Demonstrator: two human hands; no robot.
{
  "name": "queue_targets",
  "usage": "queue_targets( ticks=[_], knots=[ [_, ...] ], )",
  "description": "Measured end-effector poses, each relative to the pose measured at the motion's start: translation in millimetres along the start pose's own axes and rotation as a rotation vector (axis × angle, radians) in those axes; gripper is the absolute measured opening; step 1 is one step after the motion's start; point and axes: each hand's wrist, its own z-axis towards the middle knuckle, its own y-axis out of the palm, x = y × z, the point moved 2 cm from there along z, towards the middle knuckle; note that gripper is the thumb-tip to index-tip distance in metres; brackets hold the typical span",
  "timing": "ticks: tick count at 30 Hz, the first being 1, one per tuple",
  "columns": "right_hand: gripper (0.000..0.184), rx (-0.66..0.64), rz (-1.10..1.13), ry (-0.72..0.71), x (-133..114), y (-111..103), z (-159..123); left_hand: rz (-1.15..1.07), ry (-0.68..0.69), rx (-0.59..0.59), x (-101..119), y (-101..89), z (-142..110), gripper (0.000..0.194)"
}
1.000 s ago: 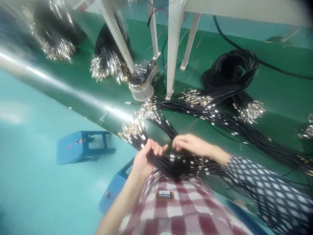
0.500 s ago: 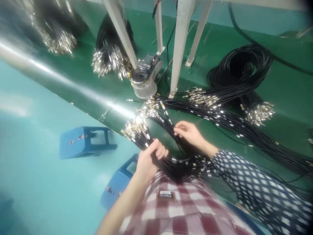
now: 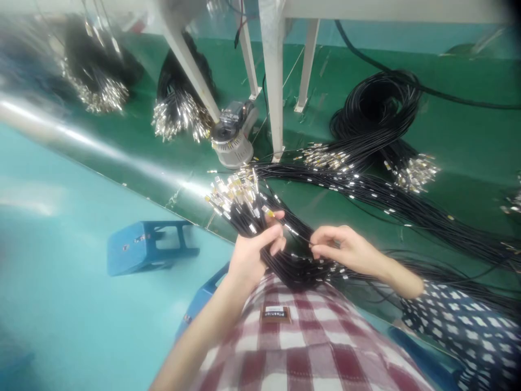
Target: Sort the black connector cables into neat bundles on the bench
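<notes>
My left hand (image 3: 254, 252) is wrapped round a thick bundle of black cables (image 3: 285, 260), just behind their metal-tipped ends (image 3: 238, 198), which fan out up and to the left. My right hand (image 3: 345, 251) sits a little to the right, its thumb and fingers pinched on a single thin black cable (image 3: 299, 234) that runs back toward the bundle. The bundle sags down against my checked apron (image 3: 309, 336). More of the same cables (image 3: 386, 201) stretch away to the right over the green table (image 3: 468, 157).
Coiled cable bundles with metal ends lie at the back right (image 3: 378, 117), back middle (image 3: 179, 103) and back left (image 3: 97, 76). A round grey device (image 3: 232, 141) stands by white frame legs (image 3: 273, 81). Two blue stools (image 3: 150, 250) stand on the teal floor.
My left hand has lifted the bundle's ends up and forward. My right hand has come back from reaching among the cables and now pinches one strand beside the bundle.
</notes>
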Motion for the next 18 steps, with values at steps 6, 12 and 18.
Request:
queue_targets(
  ticks=[6, 12, 18],
  knots=[
    [0.02, 0.005, -0.015, -0.055, -8, 10, 4, 0.075, -0.048, 0.01, -2, -2.1, 0, 0.015],
    [0.017, 0.018, -0.123, -0.032, -14, 8, 2, 0.015, 0.029, 0.105, -4, -7.9, -1, 0.01],
    [0.021, 0.021, -0.281, 0.0, -17, -2, -2, -0.024, 0.058, 0.143, -7, -11.3, -4, 0.008]
  ],
)
